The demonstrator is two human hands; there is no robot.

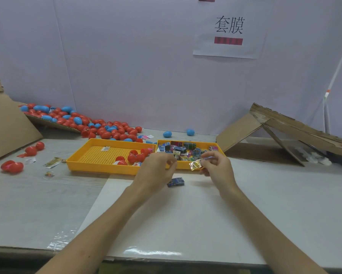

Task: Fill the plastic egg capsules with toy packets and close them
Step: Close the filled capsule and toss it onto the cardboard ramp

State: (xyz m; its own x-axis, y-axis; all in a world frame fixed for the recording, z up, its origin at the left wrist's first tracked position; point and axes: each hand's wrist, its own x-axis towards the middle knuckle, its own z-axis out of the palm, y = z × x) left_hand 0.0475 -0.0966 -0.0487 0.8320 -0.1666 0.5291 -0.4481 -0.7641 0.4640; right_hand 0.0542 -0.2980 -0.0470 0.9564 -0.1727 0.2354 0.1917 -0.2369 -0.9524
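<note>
My right hand (217, 167) pinches a gold toy packet (195, 165) just in front of the right yellow tray (219, 147), which is full of several coloured packets. My left hand (156, 171) hovers beside it with fingers curled; nothing shows in its grip. A dark blue packet (176, 182) lies on the table below both hands. The left yellow tray (99, 155) holds several red egg capsules (135, 157) at its right end. A big heap of red and blue egg capsules (77, 120) spreads along the back left.
Folded cardboard (274, 133) stands at the right, a cardboard sheet (6, 123) at the left. Loose red capsules (12, 167) and stray packets (52, 162) lie on the left of the table. Two blue eggs (167, 133) sit behind the trays. A white wall rises behind.
</note>
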